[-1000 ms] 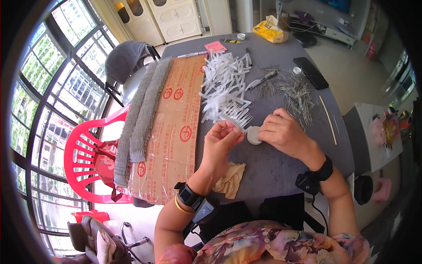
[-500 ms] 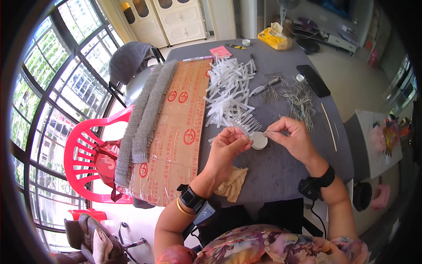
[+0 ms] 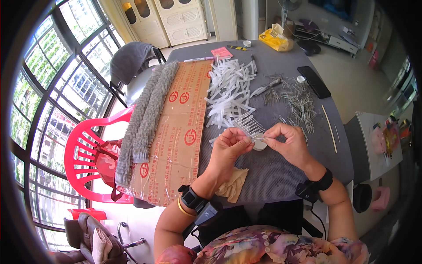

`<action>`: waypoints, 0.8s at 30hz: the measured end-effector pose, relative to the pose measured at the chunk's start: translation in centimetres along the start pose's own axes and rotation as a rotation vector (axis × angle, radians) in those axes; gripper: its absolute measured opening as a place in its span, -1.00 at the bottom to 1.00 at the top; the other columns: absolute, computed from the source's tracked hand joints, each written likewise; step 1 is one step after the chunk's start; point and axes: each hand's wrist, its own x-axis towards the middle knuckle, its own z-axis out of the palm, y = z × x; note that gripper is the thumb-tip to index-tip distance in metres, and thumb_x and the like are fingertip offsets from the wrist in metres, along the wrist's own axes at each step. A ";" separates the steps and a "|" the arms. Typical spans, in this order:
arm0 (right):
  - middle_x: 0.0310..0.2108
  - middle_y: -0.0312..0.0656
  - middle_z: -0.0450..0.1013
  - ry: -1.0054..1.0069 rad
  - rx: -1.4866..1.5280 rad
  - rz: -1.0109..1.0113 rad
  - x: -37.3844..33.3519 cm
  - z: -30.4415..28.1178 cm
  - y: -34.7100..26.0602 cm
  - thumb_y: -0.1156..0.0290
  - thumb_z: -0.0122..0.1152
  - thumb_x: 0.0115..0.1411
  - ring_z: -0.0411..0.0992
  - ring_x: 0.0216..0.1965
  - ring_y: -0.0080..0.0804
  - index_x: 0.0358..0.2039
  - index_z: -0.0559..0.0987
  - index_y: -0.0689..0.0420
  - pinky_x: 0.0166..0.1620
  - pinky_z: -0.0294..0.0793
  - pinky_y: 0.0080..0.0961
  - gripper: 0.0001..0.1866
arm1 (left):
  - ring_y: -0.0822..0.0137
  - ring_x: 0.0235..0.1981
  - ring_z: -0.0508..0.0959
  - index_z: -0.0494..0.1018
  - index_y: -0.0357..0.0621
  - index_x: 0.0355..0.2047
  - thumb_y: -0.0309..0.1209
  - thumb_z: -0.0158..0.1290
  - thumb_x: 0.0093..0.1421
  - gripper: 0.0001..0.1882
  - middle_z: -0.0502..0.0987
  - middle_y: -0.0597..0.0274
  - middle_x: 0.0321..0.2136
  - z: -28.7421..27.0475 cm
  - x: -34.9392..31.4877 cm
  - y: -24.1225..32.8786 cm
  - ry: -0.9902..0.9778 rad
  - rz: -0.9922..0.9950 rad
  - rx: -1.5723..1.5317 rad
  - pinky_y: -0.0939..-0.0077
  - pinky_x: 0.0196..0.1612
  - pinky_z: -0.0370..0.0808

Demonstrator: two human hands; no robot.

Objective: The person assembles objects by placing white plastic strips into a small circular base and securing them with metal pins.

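My left hand (image 3: 229, 148) pinches one end of a clear plastic strip with a row of thin metal needles (image 3: 249, 124) fanning out from it. Facing it, my right hand (image 3: 288, 141) has thumb and forefinger together on a thin needle, its tip close to the left fingertips. Partly hidden beneath both hands is a small round white dish (image 3: 259, 146). Beyond them lies a heap of white plastic strips (image 3: 228, 90), and to its right a loose pile of metal needles (image 3: 300, 104).
Rows of needle-filled strips (image 3: 151, 105) lie on a brown cardboard sheet (image 3: 187, 119) at left. A tan cloth (image 3: 233, 185) is near the front edge. A black phone (image 3: 314, 82), a utility knife (image 3: 266, 87) and a wooden stick (image 3: 329, 127) lie farther right.
My right hand has moved slightly left, its fingertips now nearer my left hand and over the white dish. My left hand keeps its hold on the strip.
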 end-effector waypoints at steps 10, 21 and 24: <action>-0.49 -0.21 0.51 -0.048 0.114 0.093 0.1 -0.3 0.2 0.50 0.21 -0.02 0.45 -0.44 -0.60 -0.53 0.51 0.26 -0.34 0.41 -0.64 -0.90 | 0.48 -0.39 0.49 0.31 -0.19 -0.38 -0.58 0.01 0.09 -0.89 0.45 0.28 -0.44 0.9 -0.4 0.0 0.066 0.160 0.151 0.61 -0.24 0.46; -0.52 -0.26 0.49 -0.034 0.154 0.223 -0.2 -0.1 0.8 0.49 0.25 -0.01 0.41 -0.47 -0.65 -0.34 0.49 0.27 -0.37 0.38 -0.71 -0.78 | 0.47 -0.40 0.50 0.34 -0.23 -0.32 -0.58 0.03 0.07 -0.85 0.49 0.23 -0.42 1.1 -0.8 -0.1 0.050 0.114 0.198 0.64 -0.29 0.46; -0.28 -0.15 0.45 -0.056 0.299 0.160 -0.1 -1.1 0.7 0.27 0.20 0.06 0.39 -0.27 -0.59 -0.05 0.33 0.24 -0.24 0.36 -0.66 -0.51 | 0.45 -0.38 0.51 0.35 -0.21 -0.27 -0.58 0.03 0.07 -0.81 0.49 0.22 -0.41 2.3 -1.0 1.1 0.034 -0.072 0.021 0.65 -0.28 0.47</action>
